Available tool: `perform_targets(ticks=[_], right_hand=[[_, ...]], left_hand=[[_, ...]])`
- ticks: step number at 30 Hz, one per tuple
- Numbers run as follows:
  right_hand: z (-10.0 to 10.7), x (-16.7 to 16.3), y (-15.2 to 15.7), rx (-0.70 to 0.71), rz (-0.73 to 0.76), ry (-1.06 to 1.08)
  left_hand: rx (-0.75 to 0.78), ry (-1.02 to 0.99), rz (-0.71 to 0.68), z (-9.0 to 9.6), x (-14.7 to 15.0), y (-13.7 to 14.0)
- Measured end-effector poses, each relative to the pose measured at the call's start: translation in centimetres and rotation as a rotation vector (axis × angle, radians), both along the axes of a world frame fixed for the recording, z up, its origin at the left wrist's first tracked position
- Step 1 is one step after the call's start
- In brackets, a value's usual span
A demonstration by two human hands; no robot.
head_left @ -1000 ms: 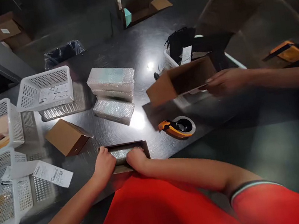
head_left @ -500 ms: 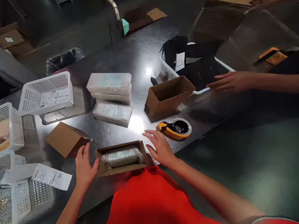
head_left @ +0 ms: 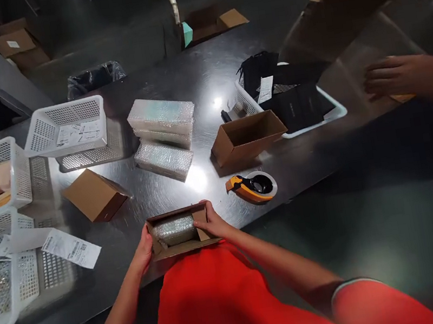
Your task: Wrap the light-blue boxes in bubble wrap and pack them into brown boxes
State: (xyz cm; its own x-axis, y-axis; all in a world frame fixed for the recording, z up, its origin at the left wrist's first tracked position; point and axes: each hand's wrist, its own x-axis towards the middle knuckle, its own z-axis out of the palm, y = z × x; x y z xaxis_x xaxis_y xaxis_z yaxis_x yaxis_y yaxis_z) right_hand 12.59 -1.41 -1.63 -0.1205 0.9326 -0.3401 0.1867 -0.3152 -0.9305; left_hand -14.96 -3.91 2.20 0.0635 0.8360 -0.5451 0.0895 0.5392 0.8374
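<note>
An open cardboard box (head_left: 189, 249) lies close to my body at the table's front edge, a bubble-wrapped package (head_left: 175, 228) inside it. My left hand (head_left: 145, 248) is wrapped round the box's left end. At the right end my right hand (head_left: 213, 223) grips the wall, its thumb inside over the brown end flap. Behind the box stand several bubble-wrapped packages (head_left: 162, 117), part of them stacked. A tape dispenser (head_left: 254, 186) with an orange body rests to the right. Beyond it is another open cardboard box (head_left: 248, 143), and a brown carton (head_left: 94, 195) sits on the left.
White baskets (head_left: 70, 147) with papers and small packets line the left, a printed slip (head_left: 73, 247) hanging over one. At right, a white basket (head_left: 334, 116) holds black items. A co-worker's hand (head_left: 400, 75) is beside it, with a cardboard sheet (head_left: 356, 3) lifted above.
Both my hands have closed onto the box ends, the right thumb now inside. The box has shifted slightly right. The co-worker's near hand has pulled back from the basket, and cardboard has been raised.
</note>
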Motion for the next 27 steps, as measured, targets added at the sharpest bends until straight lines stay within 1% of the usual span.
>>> perform_targets(ticks=[2,5,8,11,12,13,14,15,16,17,18,19,20,21,22,24,25,27], right_hand=[[-0.3,0.2,0.0,0.006,0.024,-0.039],[-0.3,0.7,0.0,0.043,0.077,-0.059],[-0.1,1.1,0.0,0.19,0.131,-0.06],[0.1,1.1,-0.1,0.349,0.153,-0.016],[0.2,1.0,-0.1,0.372,0.144,0.006],[0.3,1.0,-0.1,0.378,0.136,0.023],[0.5,1.0,-0.1,0.371,0.144,0.032],[0.7,1.1,0.0,0.355,0.168,0.032],[1.0,1.3,0.1,0.335,0.206,0.023],[1.2,1.6,0.2,0.312,0.249,0.009],[1.5,2.0,0.2,0.286,0.287,-0.004],[1.7,2.3,0.2,0.255,0.307,-0.004],[1.9,2.6,0.2,0.215,0.304,0.011],[1.9,2.7,0.1,0.165,0.277,0.041],[2.0,2.8,0.0,0.105,0.236,0.082],[1.9,2.4,-0.4,-0.017,0.137,0.172],[1.9,2.0,-0.6,-0.061,0.097,0.201],[1.8,1.2,-1.0,-0.085,0.038,0.209]], left_hand=[[0.096,0.167,-0.043,-1.2,0.8,0.8],[0.17,0.339,-0.068,-1.8,1.7,1.5],[0.184,0.44,-0.067,-1.7,2.0,1.1],[0.194,0.502,-0.064,-1.4,1.5,-0.2],[0.235,0.534,-0.049,-1.3,1.2,-0.6],[0.307,0.584,-0.05,-1.0,0.9,-0.8],[0.403,0.647,-0.085,-0.7,0.5,-0.9],[0.503,0.707,-0.166,-0.2,0.1,-0.8],[0.588,0.751,-0.299,0.3,-0.1,-0.7],[0.639,0.771,-0.471,1.0,-0.3,-0.4],[0.656,0.779,-0.644,1.7,-0.3,-0.2],[0.645,0.796,-0.784,2.4,-0.1,0.0],[0.619,0.834,-0.88,3.1,0.2,0.1],[0.589,0.894,-0.931,3.7,0.7,0.2],[0.565,0.966,-0.946,4.1,1.3,0.3],[0.542,1.095,-0.928,4.6,2.6,0.5],[0.542,1.141,-0.915,4.6,3.2,0.6],[0.565,1.209,-0.887,4.1,4.0,0.8]])
